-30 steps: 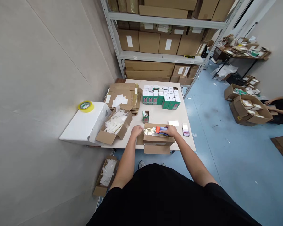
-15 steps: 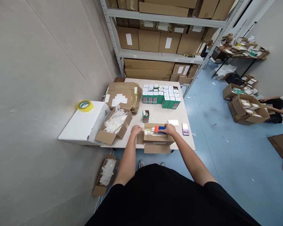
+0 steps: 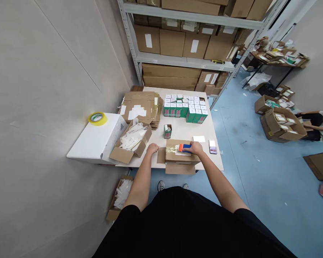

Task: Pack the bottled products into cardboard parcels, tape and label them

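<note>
My right hand (image 3: 196,147) is wrapped round the blue handle of an orange-and-blue tape dispenser (image 3: 184,147), above the cardboard box (image 3: 180,157) at the table's front edge. Shiny clear tape (image 3: 171,149) lies on the box's left part. Side flaps of the box stick out to the left and front. Left of the box is my left hand (image 3: 153,148), its fingers closed; whatever is in them is too small to make out. Just behind the box stands a small green carton (image 3: 167,132) with an open top.
Green-and-white cartons (image 3: 183,107) stand in rows at the table's back. Flattened cardboard (image 3: 140,102) and a box of white plastic bags (image 3: 134,138) lie left. A phone (image 3: 212,147) and white card (image 3: 199,139) lie right. Yellow tape roll (image 3: 97,118) sits far left; shelving (image 3: 183,61) stands behind.
My left hand has moved left, away from the box. The tape stretched between it and the dispenser no longer shows there; tape lies on the box. My right hand keeps its hold.
</note>
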A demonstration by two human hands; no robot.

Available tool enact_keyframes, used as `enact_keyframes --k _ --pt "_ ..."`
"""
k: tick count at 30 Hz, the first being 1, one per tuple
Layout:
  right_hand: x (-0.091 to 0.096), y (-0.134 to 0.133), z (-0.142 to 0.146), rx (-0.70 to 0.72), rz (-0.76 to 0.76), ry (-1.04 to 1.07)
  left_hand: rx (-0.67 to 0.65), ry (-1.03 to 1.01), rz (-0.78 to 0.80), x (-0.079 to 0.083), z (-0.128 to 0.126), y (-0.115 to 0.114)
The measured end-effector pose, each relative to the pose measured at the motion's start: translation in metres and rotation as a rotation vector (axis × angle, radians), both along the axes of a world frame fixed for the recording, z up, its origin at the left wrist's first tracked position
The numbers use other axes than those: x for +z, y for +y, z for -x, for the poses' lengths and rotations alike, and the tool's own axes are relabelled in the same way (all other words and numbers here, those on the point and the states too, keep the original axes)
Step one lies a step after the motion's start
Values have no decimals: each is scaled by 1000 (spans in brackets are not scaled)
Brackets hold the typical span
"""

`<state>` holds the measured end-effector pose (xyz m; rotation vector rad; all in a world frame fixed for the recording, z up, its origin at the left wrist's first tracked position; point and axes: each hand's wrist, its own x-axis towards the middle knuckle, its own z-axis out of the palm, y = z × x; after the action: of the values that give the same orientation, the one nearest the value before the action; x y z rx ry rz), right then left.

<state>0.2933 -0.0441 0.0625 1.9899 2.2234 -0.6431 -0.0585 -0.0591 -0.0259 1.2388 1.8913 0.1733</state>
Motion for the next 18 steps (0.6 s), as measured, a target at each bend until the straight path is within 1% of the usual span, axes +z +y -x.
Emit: enact_keyframes --k 4,8,14,18 --pt "-1 -3 1 -15 -7 -9 3 -14 32 -14 -5 3" --pt "0 -4 1 -23 -9 -15 37 -25 54 -26 -17 0" --pt "5 -5 4 -26 38 -34 152 -108 57 -41 -45 -6" --pt "12 -7 7 -35 66 -42 258 -214 72 -44 -59 -11"
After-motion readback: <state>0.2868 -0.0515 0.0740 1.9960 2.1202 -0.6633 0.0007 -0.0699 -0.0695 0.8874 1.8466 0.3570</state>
